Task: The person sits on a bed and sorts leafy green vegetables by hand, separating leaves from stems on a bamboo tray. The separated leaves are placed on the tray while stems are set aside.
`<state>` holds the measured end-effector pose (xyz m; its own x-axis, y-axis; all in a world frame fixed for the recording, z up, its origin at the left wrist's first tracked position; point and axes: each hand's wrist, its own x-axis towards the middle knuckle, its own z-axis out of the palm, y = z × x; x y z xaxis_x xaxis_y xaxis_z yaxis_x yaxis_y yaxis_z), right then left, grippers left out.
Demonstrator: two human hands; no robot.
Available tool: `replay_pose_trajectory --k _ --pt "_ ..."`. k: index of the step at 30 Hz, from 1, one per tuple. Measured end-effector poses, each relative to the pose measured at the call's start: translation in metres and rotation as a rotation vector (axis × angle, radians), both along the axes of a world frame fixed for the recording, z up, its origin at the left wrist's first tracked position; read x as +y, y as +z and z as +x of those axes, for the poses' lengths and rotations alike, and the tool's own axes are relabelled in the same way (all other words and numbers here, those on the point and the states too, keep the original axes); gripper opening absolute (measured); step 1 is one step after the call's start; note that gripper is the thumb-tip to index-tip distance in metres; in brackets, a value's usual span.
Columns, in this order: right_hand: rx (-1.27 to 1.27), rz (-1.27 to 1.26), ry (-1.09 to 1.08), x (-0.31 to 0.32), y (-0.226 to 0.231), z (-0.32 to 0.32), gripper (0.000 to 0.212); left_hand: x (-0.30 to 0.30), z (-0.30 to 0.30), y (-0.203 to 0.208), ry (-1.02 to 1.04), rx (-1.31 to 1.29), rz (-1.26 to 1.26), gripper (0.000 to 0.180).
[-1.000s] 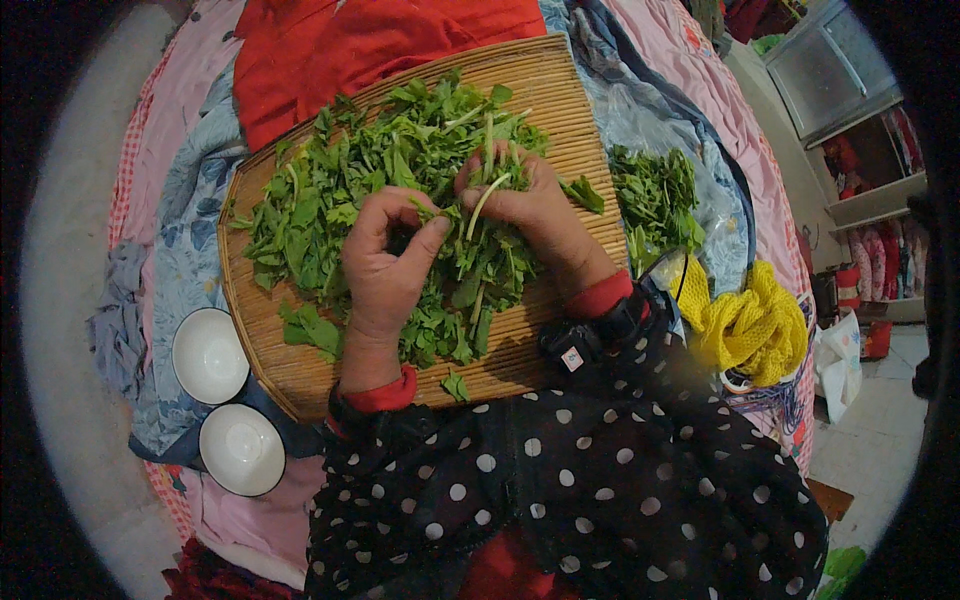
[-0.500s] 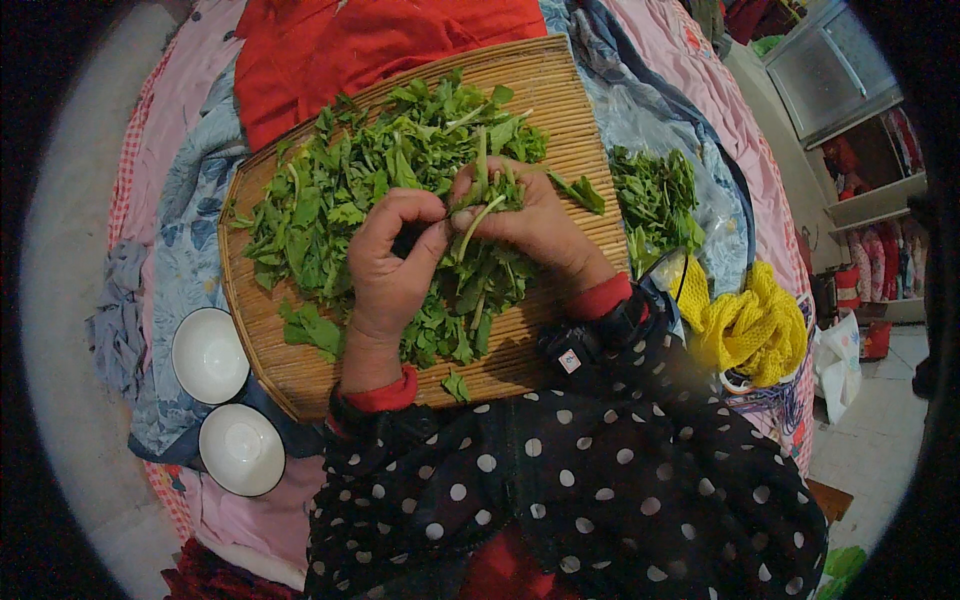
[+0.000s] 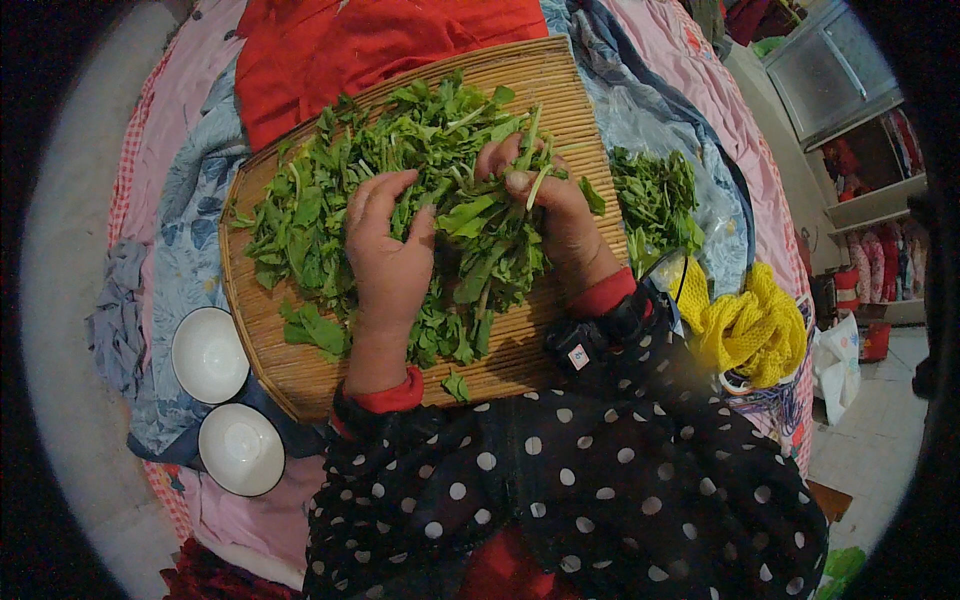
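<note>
1. Right hand (image 3: 568,210) was closed on several leafy stems (image 3: 537,187), pinched between thumb and fingers. One pale stem stood just beside the thumb tip; the exact number held could not be told.
2. Left hand (image 3: 388,235) was open over the greens, thumb and forefinger well apart, with nothing visible between them. Contact of the hidden fingers with the leaves could not be told.
3. Location: the heap of leafy greens (image 3: 330,215) lay spread over a bamboo tray (image 3: 562,90). One loose leaf (image 3: 455,387) sat by the tray's near edge. A second bunch of greens (image 3: 652,195) lay off the tray, to the right, beside clear plastic (image 3: 715,220).
4. Handling (judged): very light; leaves limp, soft and easily bruised or torn; stems stiffer and likely to snap under a sharp bend. Wetness could not be told.
5. Hold (judged): the bare stem seemed the best place, with a light fingertip pinch. Leaf blades looked likely to crush, and tangled pieces to drag neighbours along.
6. Surroundings: two white bowls (image 3: 210,356) (image 3: 242,450) stood left of the tray.
</note>
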<state>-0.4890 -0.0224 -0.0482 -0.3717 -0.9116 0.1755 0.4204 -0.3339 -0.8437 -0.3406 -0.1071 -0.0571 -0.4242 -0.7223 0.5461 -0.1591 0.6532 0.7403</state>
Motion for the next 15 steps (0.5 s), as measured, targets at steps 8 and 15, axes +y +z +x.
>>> replay_pose_trajectory --k 8,15 --pt "0.046 -0.039 -0.003 -0.0017 0.0049 0.0024 0.021 -0.0028 0.0001 -0.0037 -0.004 -0.118 -0.100 0.025" --pt "0.079 -0.039 -0.005 -0.0016 0.0075 0.0040 0.020 -0.0010 0.0014 -0.0026 0.248 -0.072 -0.084 0.026"
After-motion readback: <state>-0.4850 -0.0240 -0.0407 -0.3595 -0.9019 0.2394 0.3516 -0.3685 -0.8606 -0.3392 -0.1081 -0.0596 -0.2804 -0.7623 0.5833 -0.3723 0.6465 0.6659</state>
